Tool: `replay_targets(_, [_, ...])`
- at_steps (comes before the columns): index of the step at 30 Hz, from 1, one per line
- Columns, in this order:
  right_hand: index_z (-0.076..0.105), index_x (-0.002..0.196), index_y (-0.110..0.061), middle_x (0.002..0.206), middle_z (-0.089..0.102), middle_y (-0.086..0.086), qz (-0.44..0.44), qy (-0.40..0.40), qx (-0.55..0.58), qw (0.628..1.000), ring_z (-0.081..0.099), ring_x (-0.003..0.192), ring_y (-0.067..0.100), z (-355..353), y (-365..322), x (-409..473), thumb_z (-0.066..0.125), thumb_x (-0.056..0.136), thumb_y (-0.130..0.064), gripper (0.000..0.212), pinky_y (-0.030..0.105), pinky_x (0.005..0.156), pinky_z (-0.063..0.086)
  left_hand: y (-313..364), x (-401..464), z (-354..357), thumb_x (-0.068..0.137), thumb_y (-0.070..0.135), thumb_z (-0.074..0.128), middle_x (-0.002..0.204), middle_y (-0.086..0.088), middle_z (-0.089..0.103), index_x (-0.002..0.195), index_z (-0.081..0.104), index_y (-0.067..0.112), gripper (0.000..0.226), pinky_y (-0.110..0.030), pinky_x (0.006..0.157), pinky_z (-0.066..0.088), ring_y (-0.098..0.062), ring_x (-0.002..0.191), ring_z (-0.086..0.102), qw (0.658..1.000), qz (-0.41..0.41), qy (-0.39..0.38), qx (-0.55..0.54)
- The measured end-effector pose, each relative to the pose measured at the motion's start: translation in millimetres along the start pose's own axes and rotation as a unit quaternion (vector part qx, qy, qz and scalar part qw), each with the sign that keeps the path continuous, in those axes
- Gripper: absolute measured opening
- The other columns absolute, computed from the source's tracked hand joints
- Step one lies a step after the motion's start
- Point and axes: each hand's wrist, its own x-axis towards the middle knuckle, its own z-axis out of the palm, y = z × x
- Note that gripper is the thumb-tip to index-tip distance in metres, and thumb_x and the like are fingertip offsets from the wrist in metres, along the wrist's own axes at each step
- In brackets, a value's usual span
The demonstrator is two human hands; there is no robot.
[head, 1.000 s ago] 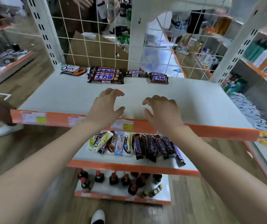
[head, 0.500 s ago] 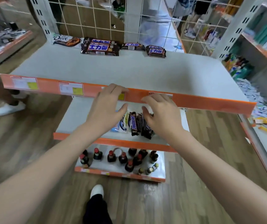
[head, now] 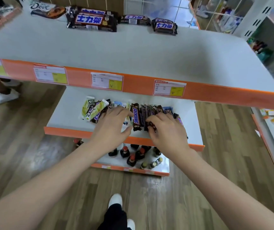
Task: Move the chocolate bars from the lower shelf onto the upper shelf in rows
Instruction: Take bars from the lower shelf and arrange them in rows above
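The lower shelf (head: 66,117) holds a pile of chocolate bars: brown Snickers bars (head: 136,117) in the middle and pale Dove bars (head: 89,108) at its left. My left hand (head: 111,127) lies over the pile with spread fingers, thumb beside a Snickers bar. My right hand (head: 167,128) curls its fingers onto the dark bars at the pile's right. On the upper shelf (head: 133,52), a row stands at the back: a Dove bar (head: 45,9), large Snickers packs (head: 93,22), a slim bar (head: 135,19) and a small pack (head: 164,26).
Orange price strips (head: 141,82) edge each shelf. Small dark bottles (head: 133,156) stand on the bottom shelf. My foot (head: 115,200) is on the wood floor. Another person's white shoe (head: 2,97) is at the left. More shelving (head: 268,30) stands at the right.
Both hands have dropped from above the upper shelf's front edge down onto the chocolate pile on the lower shelf. My view has tilted downward and closer.
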Motion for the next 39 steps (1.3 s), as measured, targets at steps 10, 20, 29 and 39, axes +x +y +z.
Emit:
replay_targets(10, [0.063,0.109,-0.019,0.105,0.063,0.003,0.018,-0.045,-0.01,0.999,0.056,0.102,0.027,50,12,15,0.054,0.085,-0.021,0.026,0.036,0.079,0.043,-26,33,43,0.085,0.023,0.061,0.112,-0.003,0.056,0.115,0.056,0.017,0.031,-0.042,0.09,0.042,-0.022,0.108,0.051,0.999,0.007,-0.043,0.032])
replay_targets(20, [0.06,0.109,-0.018,0.104,0.061,0.002,0.035,-0.087,-0.018,0.995,0.054,0.101,0.026,90,38,25,0.053,0.086,-0.022,0.024,0.034,0.072,0.041,-46,50,75,0.085,0.025,0.06,0.12,-0.004,0.054,0.119,0.054,0.016,0.035,-0.039,0.088,0.045,-0.022,0.113,0.05,0.994,-0.008,-0.099,0.044])
replay_targets(29, [0.06,0.11,-0.019,0.103,0.061,0.003,0.053,-0.102,-0.028,0.993,0.056,0.1,0.026,133,71,36,0.056,0.086,-0.022,0.024,0.032,0.072,0.04,-70,66,118,0.087,0.027,0.058,0.12,-0.003,0.052,0.123,0.05,0.016,0.039,-0.039,0.089,0.043,-0.02,0.113,0.047,0.991,-0.015,-0.129,0.026])
replay_targets(39, [0.031,0.141,-0.027,0.122,0.054,0.003,0.121,-0.151,0.005,0.981,0.049,0.115,0.025,172,87,69,0.048,0.091,-0.024,0.053,0.04,0.092,0.038,-72,94,161,0.083,0.046,0.06,0.122,-0.008,0.047,0.128,0.035,0.011,0.062,-0.045,0.089,0.045,-0.026,0.115,0.045,0.989,-0.109,-0.1,0.033])
